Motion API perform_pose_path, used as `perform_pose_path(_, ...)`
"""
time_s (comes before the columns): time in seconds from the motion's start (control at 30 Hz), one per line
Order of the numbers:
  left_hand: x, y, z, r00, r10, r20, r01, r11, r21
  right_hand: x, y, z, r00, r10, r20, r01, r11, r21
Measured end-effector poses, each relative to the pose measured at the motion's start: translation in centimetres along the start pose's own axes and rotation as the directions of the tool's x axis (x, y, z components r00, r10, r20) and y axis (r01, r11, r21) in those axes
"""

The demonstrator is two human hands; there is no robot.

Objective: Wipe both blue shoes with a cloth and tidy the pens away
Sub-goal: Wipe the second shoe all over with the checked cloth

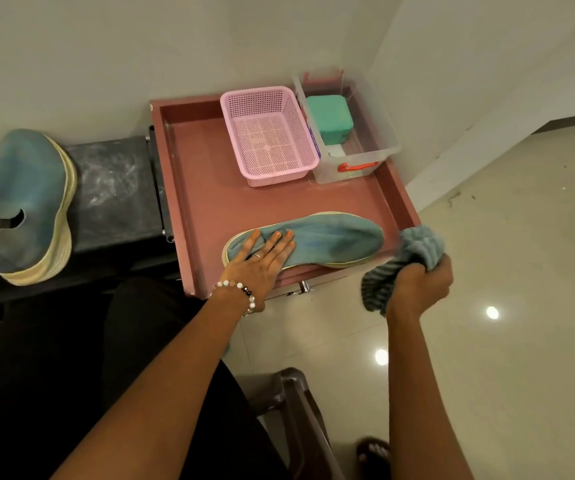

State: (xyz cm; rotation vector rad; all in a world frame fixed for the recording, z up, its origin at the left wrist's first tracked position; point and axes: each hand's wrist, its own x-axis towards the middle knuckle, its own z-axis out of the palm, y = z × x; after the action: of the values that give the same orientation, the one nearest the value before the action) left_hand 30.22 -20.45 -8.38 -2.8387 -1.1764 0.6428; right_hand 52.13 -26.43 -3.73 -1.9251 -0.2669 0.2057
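Hands come first — the right hand (421, 284) has its grip clamped on a bunched grey-blue cloth (407, 258), while the left hand (261, 259) lies flat, fingers straight, on one blue shoe (331, 237) in the near part of a red tray (192, 188). Farther left, the second blue shoe (26, 202) stands on a dark desk (112, 188); at the tray's far end sit a pink basket (268, 133) and a clear box (355, 133).

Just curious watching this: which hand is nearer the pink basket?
Left. The left hand rests flat on the blue shoe just below the pink basket; the right hand grips the cloth beyond the tray's corner.
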Motion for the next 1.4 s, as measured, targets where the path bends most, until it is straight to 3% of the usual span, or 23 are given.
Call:
perform_pose_path(0.03, 0.0, 0.0, 0.0, 1.000, 0.001, 0.006, -0.001, 1.000, -0.001, 0.1, 0.5, 0.6, 0.996, -0.085, 0.036, 0.088, 0.993, -0.081)
perform_pose_path(0.07, -0.1, 0.0, 0.0, 1.000, 0.002, 0.007, -0.002, 1.000, -0.003, -0.2, 1.2, 1.4, 0.975, -0.157, 0.156, 0.190, 0.954, -0.230)
perform_pose_path(0.1, -0.1, 0.0, 0.0, 1.000, 0.001, 0.007, -0.001, 1.000, -0.004, -0.9, 2.4, 2.2, 0.928, -0.190, 0.321, 0.311, 0.868, -0.387)
perform_pose_path(0.17, -0.1, 0.0, -0.1, 1.000, 0.004, 0.010, -0.003, 1.000, -0.004, -2.7, 4.8, 3.7, 0.803, -0.190, 0.565, 0.534, 0.651, -0.540)
perform_pose_path(0.23, 0.0, 0.0, 0.1, 1.000, -0.004, 0.001, 0.004, 1.000, -0.006, -4.8, 5.0, 5.2, 0.807, -0.149, 0.572, 0.564, 0.484, -0.669)
perform_pose_path(0.33, 0.0, 0.0, 0.0, 1.000, -0.004, 0.028, 0.003, 1.000, 0.004, -8.9, 3.2, 7.3, 0.845, -0.096, 0.526, 0.501, 0.488, -0.715)
perform_pose_path(0.4, 0.1, 0.0, 0.1, 0.999, 0.006, 0.037, -0.007, 0.999, 0.033, -10.0, 3.0, 7.6, 0.789, -0.189, 0.585, 0.582, 0.535, -0.612)
perform_pose_path(0.47, 0.1, -0.1, 0.1, 0.999, 0.008, 0.040, -0.009, 0.999, 0.041, -8.4, 3.4, 6.1, 0.655, -0.306, 0.691, 0.721, 0.525, -0.451)
perform_pose_path(0.57, 0.0, -0.1, 0.0, 0.999, 0.008, 0.032, -0.008, 1.000, 0.017, -2.4, 5.6, 2.2, 0.347, -0.444, 0.826, 0.935, 0.228, -0.270)
perform_pose_path(0.6, 0.0, -0.1, 0.1, 1.000, 0.007, 0.027, -0.007, 1.000, 0.022, 0.1, 6.1, 1.4, 0.296, -0.440, 0.848, 0.955, 0.140, -0.261)
perform_pose_path(0.67, 0.1, -0.2, 0.0, 1.000, 0.005, 0.023, -0.006, 1.000, 0.022, 3.5, 6.6, 0.6, 0.320, -0.391, 0.863, 0.946, 0.089, -0.310)
perform_pose_path(0.73, 0.0, -0.2, -0.1, 1.000, 0.006, 0.023, -0.006, 1.000, 0.017, 3.5, 6.9, 1.3, 0.386, -0.427, 0.817, 0.921, 0.125, -0.370)
perform_pose_path(0.87, -0.1, -0.1, 0.0, 1.000, -0.002, 0.013, 0.002, 1.000, 0.018, -3.9, 6.1, 4.5, 0.640, -0.376, 0.670, 0.762, 0.423, -0.491)
perform_pose_path(0.93, -0.1, -0.1, -0.1, 1.000, -0.003, 0.028, 0.003, 1.000, 0.015, -7.3, 5.7, 5.9, 0.670, -0.332, 0.664, 0.712, 0.543, -0.446)
perform_pose_path(0.97, -0.1, -0.1, -0.1, 0.999, -0.002, 0.035, 0.002, 1.000, 0.010, -8.0, 5.6, 6.1, 0.648, -0.326, 0.688, 0.717, 0.567, -0.406)
perform_pose_path(1.03, 0.0, -0.1, -0.2, 0.999, -0.003, 0.039, 0.002, 1.000, 0.006, -7.1, 5.8, 5.1, 0.503, -0.380, 0.777, 0.796, 0.553, -0.245)
perform_pose_path(1.1, 0.0, -0.1, -0.2, 0.999, 0.002, 0.032, -0.003, 1.000, 0.013, -3.4, 7.0, 2.8, 0.256, -0.449, 0.856, 0.917, 0.393, -0.069)
perform_pose_path(1.13, 0.0, -0.1, -0.1, 1.000, 0.003, 0.025, -0.003, 1.000, 0.019, -0.9, 7.4, 1.8, 0.170, -0.456, 0.874, 0.952, 0.306, -0.025)
perform_pose_path(1.17, 0.0, -0.1, 0.0, 1.000, 0.002, 0.018, -0.002, 1.000, 0.023, 1.7, 7.4, 1.1, 0.149, -0.456, 0.878, 0.963, 0.269, -0.024)
perform_pose_path(1.27, -0.1, -0.1, -0.1, 1.000, 0.004, 0.007, -0.004, 1.000, 0.018, 4.3, 7.2, 1.0, 0.320, -0.506, 0.801, 0.928, 0.338, -0.157)
perform_pose_path(1.33, -0.1, -0.1, -0.2, 1.000, 0.001, 0.006, -0.001, 1.000, 0.019, 1.2, 7.8, 2.6, 0.508, -0.497, 0.703, 0.857, 0.374, -0.355)
perform_pose_path(1.4, -0.1, 0.0, 0.0, 1.000, -0.008, -0.005, 0.008, 1.000, 0.009, -3.5, 7.8, 5.2, 0.696, -0.395, 0.599, 0.704, 0.541, -0.461)
